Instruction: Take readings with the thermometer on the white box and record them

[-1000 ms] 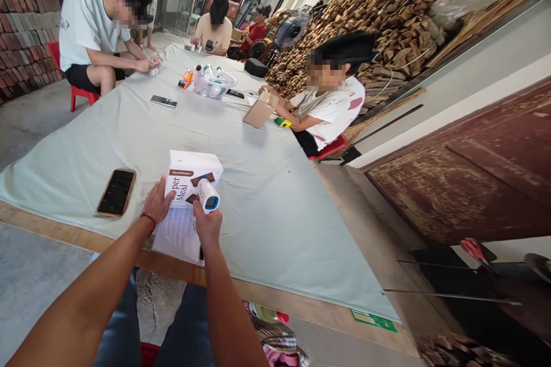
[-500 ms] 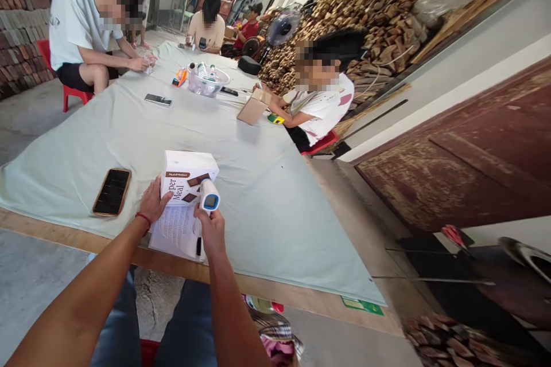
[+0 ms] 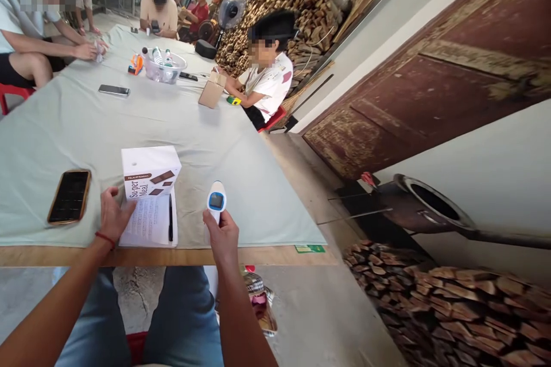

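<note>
My right hand (image 3: 222, 235) is wrapped round the handle of a white infrared forehead thermometer (image 3: 216, 198), its blue-edged screen facing me. My left hand (image 3: 115, 217) has its fingers apart at the lower left of a white printed box (image 3: 148, 175) with pictures of brown bars. The thumb tip is by the box's bottom corner; whether it touches, I cannot tell. The box stands upright on an open notebook (image 3: 148, 222) covered in handwriting. A black pen (image 3: 171, 218) lies along the notebook's right side.
A phone in an orange case (image 3: 69, 196) lies to the left on the cloth-covered table (image 3: 258, 200). Farther off are another phone (image 3: 114, 90), a clear basin of bottles (image 3: 174, 61) and a cardboard box (image 3: 212, 90) by a seated person. Other people sit around the table.
The thermometer in my right hand has moved right, away from the box. My left hand has loosened from the box's side. My view has swung to the right.
</note>
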Action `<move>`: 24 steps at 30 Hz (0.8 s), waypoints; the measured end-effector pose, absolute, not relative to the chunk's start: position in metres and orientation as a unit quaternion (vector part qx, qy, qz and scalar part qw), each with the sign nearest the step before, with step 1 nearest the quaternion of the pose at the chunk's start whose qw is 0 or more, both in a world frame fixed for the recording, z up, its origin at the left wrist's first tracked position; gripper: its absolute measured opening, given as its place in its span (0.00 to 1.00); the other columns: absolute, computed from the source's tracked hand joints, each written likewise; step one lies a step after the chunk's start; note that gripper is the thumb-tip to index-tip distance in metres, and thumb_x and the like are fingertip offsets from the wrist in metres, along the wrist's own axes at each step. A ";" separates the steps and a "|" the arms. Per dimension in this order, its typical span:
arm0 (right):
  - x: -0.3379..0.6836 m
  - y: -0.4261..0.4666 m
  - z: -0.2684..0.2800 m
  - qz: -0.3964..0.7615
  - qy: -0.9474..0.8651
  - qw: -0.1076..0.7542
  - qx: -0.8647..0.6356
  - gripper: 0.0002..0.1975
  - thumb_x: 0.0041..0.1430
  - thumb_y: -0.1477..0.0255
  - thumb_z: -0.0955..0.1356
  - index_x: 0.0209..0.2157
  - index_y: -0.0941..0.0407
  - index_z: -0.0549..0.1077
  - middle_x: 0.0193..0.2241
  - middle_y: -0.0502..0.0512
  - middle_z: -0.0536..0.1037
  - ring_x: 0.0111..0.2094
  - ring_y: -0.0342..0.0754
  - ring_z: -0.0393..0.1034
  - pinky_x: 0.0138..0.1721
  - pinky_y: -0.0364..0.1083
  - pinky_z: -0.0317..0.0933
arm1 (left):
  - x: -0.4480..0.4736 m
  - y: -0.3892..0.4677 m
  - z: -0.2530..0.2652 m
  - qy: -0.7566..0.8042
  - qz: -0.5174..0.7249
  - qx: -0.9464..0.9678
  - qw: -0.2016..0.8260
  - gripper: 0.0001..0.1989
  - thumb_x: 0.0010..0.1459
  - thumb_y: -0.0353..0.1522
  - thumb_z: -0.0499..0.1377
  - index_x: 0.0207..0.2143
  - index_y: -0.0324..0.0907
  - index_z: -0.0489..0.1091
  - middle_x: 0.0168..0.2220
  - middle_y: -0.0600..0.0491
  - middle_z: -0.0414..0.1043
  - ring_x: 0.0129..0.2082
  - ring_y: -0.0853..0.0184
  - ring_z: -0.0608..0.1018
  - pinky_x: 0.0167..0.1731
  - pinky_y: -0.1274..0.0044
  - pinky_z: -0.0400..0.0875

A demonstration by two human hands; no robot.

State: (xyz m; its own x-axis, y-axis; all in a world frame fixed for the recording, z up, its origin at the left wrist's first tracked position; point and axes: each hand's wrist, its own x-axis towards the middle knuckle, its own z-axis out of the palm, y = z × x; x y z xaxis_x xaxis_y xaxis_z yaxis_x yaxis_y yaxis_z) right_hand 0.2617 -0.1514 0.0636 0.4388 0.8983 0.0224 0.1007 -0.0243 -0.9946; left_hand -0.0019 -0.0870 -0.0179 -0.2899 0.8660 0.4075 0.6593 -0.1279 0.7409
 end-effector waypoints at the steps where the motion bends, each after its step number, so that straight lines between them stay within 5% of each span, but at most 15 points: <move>1: 0.264 -0.152 0.063 0.347 -0.398 0.572 -0.628 0.22 0.45 0.54 0.70 0.33 0.58 0.75 0.23 0.47 0.70 0.27 0.44 0.60 0.30 0.43 0.57 | 0.000 -0.097 -0.017 0.643 0.470 0.597 0.096 0.25 0.50 0.40 0.64 0.49 0.43 0.62 0.45 0.46 0.67 0.47 0.54 0.73 0.49 0.59 0.71; 6: 0.269 -0.155 0.056 0.337 -0.397 0.565 -0.639 0.24 0.46 0.54 0.70 0.38 0.59 0.76 0.26 0.49 0.73 0.28 0.44 0.62 0.30 0.43 0.58 | 0.012 -0.142 -0.001 0.506 0.358 0.783 0.056 0.07 0.58 0.35 0.58 0.40 0.45 0.71 0.42 0.48 0.74 0.45 0.56 0.75 0.49 0.60 0.70; 12: 0.273 -0.153 0.045 0.323 -0.419 0.544 -0.651 0.27 0.49 0.53 0.69 0.43 0.60 0.76 0.30 0.52 0.76 0.31 0.47 0.65 0.34 0.45 0.60 | 0.019 -0.163 -0.001 0.450 0.266 0.851 0.044 0.10 0.64 0.30 0.52 0.36 0.43 0.75 0.40 0.48 0.75 0.39 0.61 0.75 0.40 0.67 0.72; 20: 0.293 -0.125 0.007 0.145 -0.550 0.217 -0.793 0.16 0.56 0.65 0.68 0.45 0.55 0.76 0.40 0.60 0.73 0.40 0.53 0.69 0.39 0.47 0.60 | 0.018 -0.170 -0.011 0.447 0.301 0.841 0.051 0.08 0.64 0.30 0.55 0.38 0.41 0.74 0.39 0.48 0.73 0.38 0.63 0.75 0.38 0.70 0.72; 24: 0.299 -0.120 0.000 0.071 -0.576 0.165 -0.797 0.19 0.57 0.65 0.69 0.49 0.58 0.73 0.43 0.66 0.72 0.43 0.57 0.69 0.42 0.51 0.60 | 0.019 -0.172 -0.011 0.454 0.279 0.844 0.055 0.06 0.62 0.31 0.58 0.39 0.42 0.74 0.36 0.49 0.74 0.36 0.63 0.75 0.38 0.69 0.72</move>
